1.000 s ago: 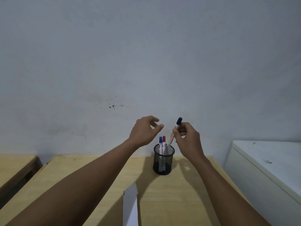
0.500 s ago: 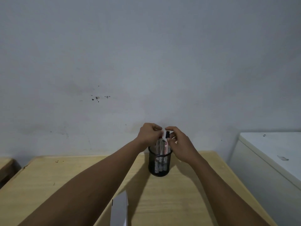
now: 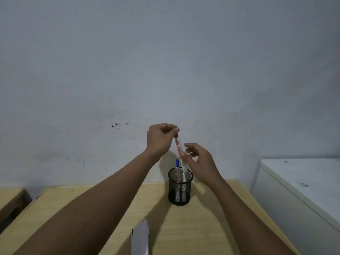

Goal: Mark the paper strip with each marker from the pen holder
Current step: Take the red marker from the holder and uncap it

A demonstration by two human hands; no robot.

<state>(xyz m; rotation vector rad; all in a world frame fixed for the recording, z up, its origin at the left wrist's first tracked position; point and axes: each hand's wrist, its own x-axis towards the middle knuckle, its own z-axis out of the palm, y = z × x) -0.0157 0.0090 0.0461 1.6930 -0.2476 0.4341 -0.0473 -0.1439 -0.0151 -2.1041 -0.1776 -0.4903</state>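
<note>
A black mesh pen holder (image 3: 180,188) stands at the far side of the wooden table (image 3: 211,218). A blue-capped marker (image 3: 177,167) stands in it beside another one. My left hand (image 3: 160,139) pinches the top of a white marker with red print (image 3: 179,150), which hangs tilted above the holder with its lower end near the rim. My right hand (image 3: 199,160) hovers just right of this marker with fingers apart, holding nothing. The white paper strip (image 3: 140,238) lies at the table's near edge, partly cut off by the frame.
A pale wall rises directly behind the table. A white cabinet (image 3: 301,190) stands close on the right, slightly higher than the table top. Another wooden surface (image 3: 10,197) sits at the far left across a gap.
My right hand put the dark-capped marker into the holder and let go. My left hand closed on the red-print marker and lifted it upward out of the holder.
</note>
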